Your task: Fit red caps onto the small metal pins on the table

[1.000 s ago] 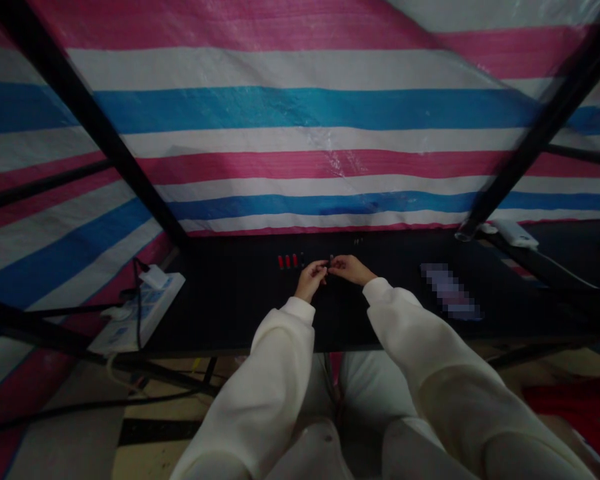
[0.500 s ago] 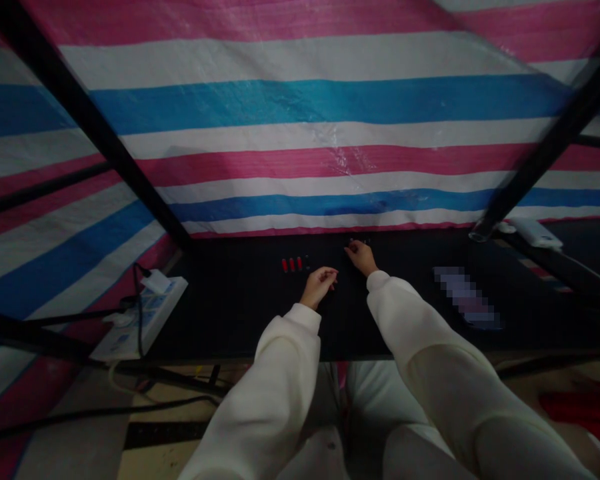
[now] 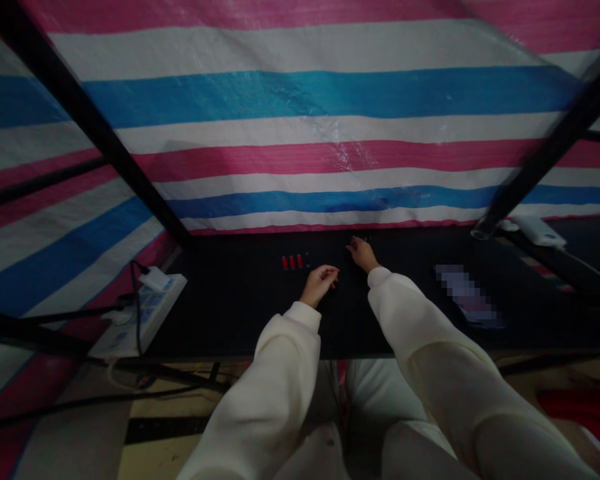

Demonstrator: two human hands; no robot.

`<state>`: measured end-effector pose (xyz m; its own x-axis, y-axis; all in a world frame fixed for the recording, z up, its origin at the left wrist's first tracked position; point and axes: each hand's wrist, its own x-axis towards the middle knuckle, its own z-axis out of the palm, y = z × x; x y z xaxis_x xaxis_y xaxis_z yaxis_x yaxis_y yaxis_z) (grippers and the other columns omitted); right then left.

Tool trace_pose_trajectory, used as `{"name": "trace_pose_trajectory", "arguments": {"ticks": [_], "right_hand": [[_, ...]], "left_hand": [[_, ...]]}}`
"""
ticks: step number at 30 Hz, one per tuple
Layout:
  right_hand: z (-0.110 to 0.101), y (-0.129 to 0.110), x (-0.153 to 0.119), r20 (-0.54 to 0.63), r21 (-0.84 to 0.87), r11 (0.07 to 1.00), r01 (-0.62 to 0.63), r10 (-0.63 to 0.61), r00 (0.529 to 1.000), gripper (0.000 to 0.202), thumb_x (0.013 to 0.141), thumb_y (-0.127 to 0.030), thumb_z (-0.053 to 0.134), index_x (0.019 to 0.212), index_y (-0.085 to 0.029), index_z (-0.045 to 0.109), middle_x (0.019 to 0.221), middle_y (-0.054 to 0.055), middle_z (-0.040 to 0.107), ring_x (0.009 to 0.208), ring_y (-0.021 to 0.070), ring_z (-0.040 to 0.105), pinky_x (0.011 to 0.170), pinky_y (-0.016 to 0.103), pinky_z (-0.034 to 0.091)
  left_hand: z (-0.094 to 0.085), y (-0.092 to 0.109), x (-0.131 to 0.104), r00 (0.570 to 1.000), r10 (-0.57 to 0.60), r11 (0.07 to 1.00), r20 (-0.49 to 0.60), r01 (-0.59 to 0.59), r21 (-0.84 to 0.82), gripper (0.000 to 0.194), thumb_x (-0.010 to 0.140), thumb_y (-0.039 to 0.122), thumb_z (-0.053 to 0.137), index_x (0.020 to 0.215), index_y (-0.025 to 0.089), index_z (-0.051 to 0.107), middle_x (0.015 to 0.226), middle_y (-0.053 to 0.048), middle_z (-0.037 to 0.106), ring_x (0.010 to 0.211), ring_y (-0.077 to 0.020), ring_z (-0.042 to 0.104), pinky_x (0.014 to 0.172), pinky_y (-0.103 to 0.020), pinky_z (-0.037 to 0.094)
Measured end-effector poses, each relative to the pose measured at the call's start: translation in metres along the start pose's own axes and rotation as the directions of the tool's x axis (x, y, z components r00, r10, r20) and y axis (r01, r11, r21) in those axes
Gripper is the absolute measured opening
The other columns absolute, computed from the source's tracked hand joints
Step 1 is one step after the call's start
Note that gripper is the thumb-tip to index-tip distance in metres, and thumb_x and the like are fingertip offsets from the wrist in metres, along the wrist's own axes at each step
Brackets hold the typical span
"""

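On the black tabletop [image 3: 220,300], three small red sticks [image 3: 292,262] stand side by side in a short row. Just right of them is a dark small piece [image 3: 307,259], hard to make out. My left hand [image 3: 320,284] rests nearer to me, right of the row, fingers curled together; whatever it may hold is too small to name. Farther back and to the right, my right hand [image 3: 362,253] is pinched down at the table. Small dark bits [image 3: 366,239] lie by its fingers, and their kind does not show.
A power strip [image 3: 153,310] with plugs and cables lies at the table's left. To the right is a phone with a blurred screen [image 3: 469,295]. A white adapter [image 3: 540,231] sits behind the right black post [image 3: 510,187]. Striped sheeting [image 3: 300,153] hangs along the back.
The view has shifted very slightly. Both hands stay almost in place, with only a tiny movement of the right hand's fingers; the red sticks have not moved.
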<state>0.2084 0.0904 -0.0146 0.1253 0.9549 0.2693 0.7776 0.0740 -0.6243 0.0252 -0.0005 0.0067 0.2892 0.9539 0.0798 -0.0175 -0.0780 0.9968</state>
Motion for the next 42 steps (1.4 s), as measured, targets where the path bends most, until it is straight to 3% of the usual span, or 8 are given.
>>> {"name": "trace_pose_trajectory", "arguments": {"ticks": [6,12,22,27,31,36,42], "right_hand": [[0.002,0.004,0.007,0.055,-0.025,0.998,-0.065,0.066,0.996,0.024,0.076,-0.013,0.052,0.099,-0.012,0.058,0.094,0.012,0.063,0.087,0.0184,0.059,0.079,0.029,0.043],[0.002,0.004,0.012,0.039,-0.058,0.994,-0.089,0.091,0.995,0.014,0.072,-0.013,0.056,0.084,-0.013,0.063,0.084,0.011,0.065,0.082,0.0194,0.061,0.075,0.028,0.045],[-0.008,-0.008,0.006,0.074,-0.125,0.982,-0.140,0.149,0.986,0.021,0.068,-0.016,0.062,0.088,-0.009,0.062,0.090,0.016,0.064,0.088,0.0232,0.060,0.076,0.030,0.044],[-0.026,-0.019,-0.021,-0.017,-0.129,0.976,-0.174,0.173,0.985,0.023,0.070,-0.019,0.061,0.091,-0.012,0.061,0.087,0.015,0.064,0.084,0.0237,0.061,0.071,0.030,0.044],[-0.035,-0.038,-0.058,-0.068,0.037,0.992,-0.117,0.120,0.990,0.021,0.074,-0.030,0.057,0.091,-0.018,0.062,0.080,0.009,0.065,0.078,0.0211,0.062,0.070,0.030,0.044],[-0.025,-0.059,-0.099,-0.165,0.346,0.935,0.082,-0.025,0.986,0.029,0.081,-0.039,0.043,0.096,-0.020,0.059,0.086,0.007,0.065,0.076,0.0176,0.061,0.071,0.029,0.047],[-0.011,-0.058,-0.110,-0.127,0.407,0.905,0.127,-0.081,0.989,0.030,0.082,-0.040,0.042,0.095,-0.019,0.059,0.081,0.006,0.063,0.070,0.0167,0.060,0.068,0.029,0.048]], "left_hand": [[0.001,0.003,-0.002,1.000,-0.010,1.000,-0.006,0.010,0.005,0.023,0.071,0.029,0.060,0.085,0.010,0.060,0.063,0.000,0.056,0.047,-0.0052,0.047,0.049,-0.019,0.038],[0.000,0.005,-0.002,1.000,-0.003,1.000,-0.010,0.003,-0.004,0.025,0.070,0.031,0.061,0.084,0.011,0.060,0.062,0.000,0.056,0.048,-0.0052,0.047,0.048,-0.019,0.038],[0.000,0.002,0.000,1.000,-0.008,1.000,-0.018,0.008,-0.006,0.023,0.071,0.029,0.060,0.084,0.010,0.059,0.062,0.000,0.056,0.045,-0.0053,0.047,0.047,-0.019,0.038],[-0.001,0.000,0.002,0.996,0.059,0.998,-0.065,-0.058,0.018,0.021,0.072,0.027,0.058,0.087,0.012,0.058,0.061,0.001,0.054,0.045,-0.0053,0.046,0.046,-0.019,0.037],[-0.005,-0.002,0.004,0.976,0.144,0.988,-0.166,-0.130,0.088,0.031,0.072,0.023,0.055,0.102,0.015,0.053,0.062,0.002,0.052,0.046,-0.0065,0.046,0.045,-0.020,0.037],[-0.009,-0.001,0.003,0.919,0.264,0.954,-0.292,-0.205,0.220,0.055,0.073,0.019,0.053,0.126,0.019,0.037,0.068,0.003,0.054,0.054,-0.0079,0.048,0.055,-0.021,0.039],[-0.010,0.003,0.006,0.868,0.316,0.923,-0.384,-0.188,0.335,0.065,0.070,0.013,0.054,0.131,0.017,0.032,0.065,0.004,0.053,0.058,-0.0091,0.048,0.066,-0.022,0.038]]}}
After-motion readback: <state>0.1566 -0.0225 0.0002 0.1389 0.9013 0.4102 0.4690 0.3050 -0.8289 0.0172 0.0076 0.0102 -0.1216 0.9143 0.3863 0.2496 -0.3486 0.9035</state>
